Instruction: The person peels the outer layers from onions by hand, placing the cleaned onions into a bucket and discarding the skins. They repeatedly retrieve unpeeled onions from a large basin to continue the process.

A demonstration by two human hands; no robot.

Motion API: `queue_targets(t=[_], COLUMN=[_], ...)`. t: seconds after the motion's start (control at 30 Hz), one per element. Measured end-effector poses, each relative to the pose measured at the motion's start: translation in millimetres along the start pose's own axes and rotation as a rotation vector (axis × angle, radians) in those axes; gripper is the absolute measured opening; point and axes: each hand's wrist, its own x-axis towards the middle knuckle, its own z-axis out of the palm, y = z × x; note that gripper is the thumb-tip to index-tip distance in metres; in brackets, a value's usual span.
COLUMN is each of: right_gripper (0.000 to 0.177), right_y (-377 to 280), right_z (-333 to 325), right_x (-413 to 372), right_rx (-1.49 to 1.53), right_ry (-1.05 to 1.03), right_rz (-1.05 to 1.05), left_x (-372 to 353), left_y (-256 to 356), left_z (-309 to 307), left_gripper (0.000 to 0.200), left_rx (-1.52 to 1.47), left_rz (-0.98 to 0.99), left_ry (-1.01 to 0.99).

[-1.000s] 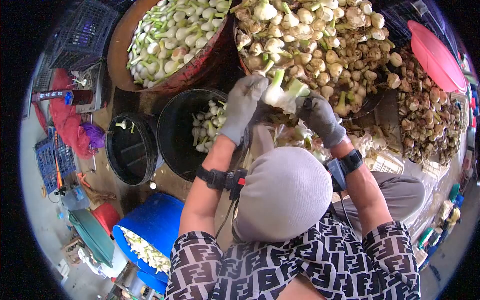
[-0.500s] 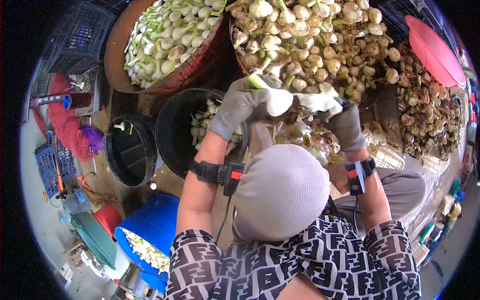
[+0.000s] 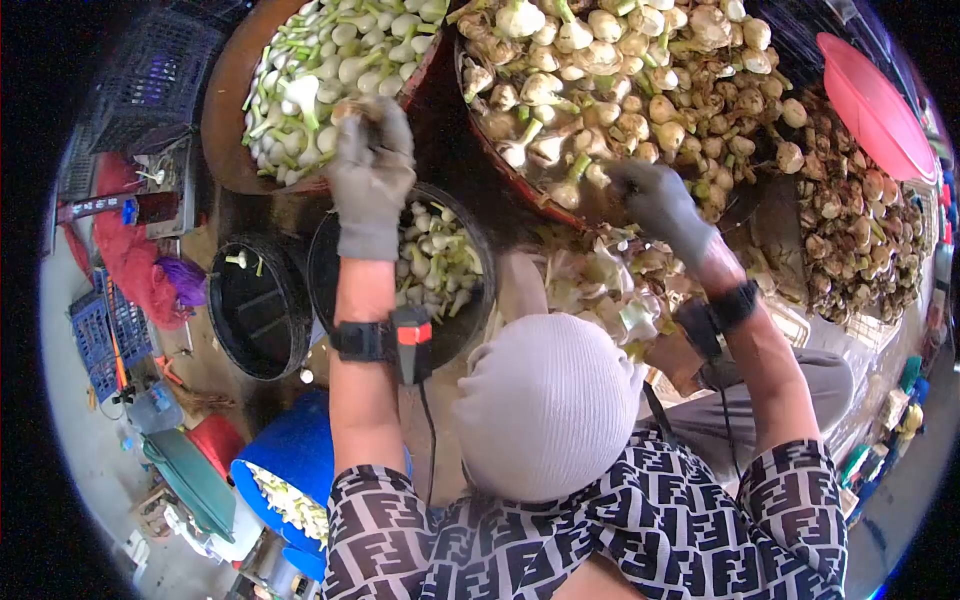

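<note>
holds the left hand (image 3: 373,148) half-curled over pale bulbs (image 3: 352,70) in a rust-coloured tub (image 3: 226,118), with no telling whether around anything. stretches the right hand (image 3: 656,197), bent-fingered, to browner bulbs (image 3: 663,107) in the neighbouring tub (image 3: 530,197), with any grip too dark to judge. has both tubs close ahead, apparently to spare crossing arms.

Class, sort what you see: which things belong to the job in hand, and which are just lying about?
Likely part of the job:
left hand
right hand
white bulbs
brownish bulbs
peelings

Seemingly just lying about:
pink basin
red netting
purple bundle
blue crate
</note>
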Motion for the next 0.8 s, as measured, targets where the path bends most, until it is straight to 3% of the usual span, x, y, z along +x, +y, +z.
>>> queue_targets(t=[0.03,0.1,0.17,0.27,0.37,0.5,0.53,0.63,0.7,0.8], right_gripper=[0.034,0.033,0.031,0.029,0.031,0.039,0.039,0.034,0.034,0.033], right_y=[-6,0,26,11,24,14,18,11,6,-1], right_z=[5,22,61,65,63,36,29,-2,-16,-35], right_x=[22,70,115,118,136,114,104,68,43,13], right_rx=[-0.099,-0.276,-0.430,-0.656,-0.630,-0.386,-0.196,0.303,0.484,0.656], right_ry=[0.042,0.111,0.166,-0.059,-0.341,-0.273,-0.161,-0.194,-0.125,-0.068], right_rz=[-0.104,-0.248,-0.338,-0.259,-0.277,-0.242,-0.280,0.077,-0.027,-0.107], left_x=[-11,-22,-46,-67,-73,-75,-74,-77,-82,-72], left_y=[-10,-24,-37,-49,-50,-49,-52,-60,-64,-69], left_z=[3,-23,-23,-33,-39,-37,-35,-19,6,23], left_gripper=[0.027,0.034,0.036,0.036,0.035,0.034,0.034,0.037,0.041,0.055], left_rx=[0.083,-0.021,0.303,0.373,0.566,0.868,0.827,0.837,1.018,1.254], left_rz=[-0.072,-0.345,-0.340,-0.361,-0.370,-0.334,-0.346,-0.361,-0.336,-0.050], left_ry=[0.053,-0.149,0.010,0.072,0.074,-0.029,-0.022,-0.046,-0.120,-0.391])
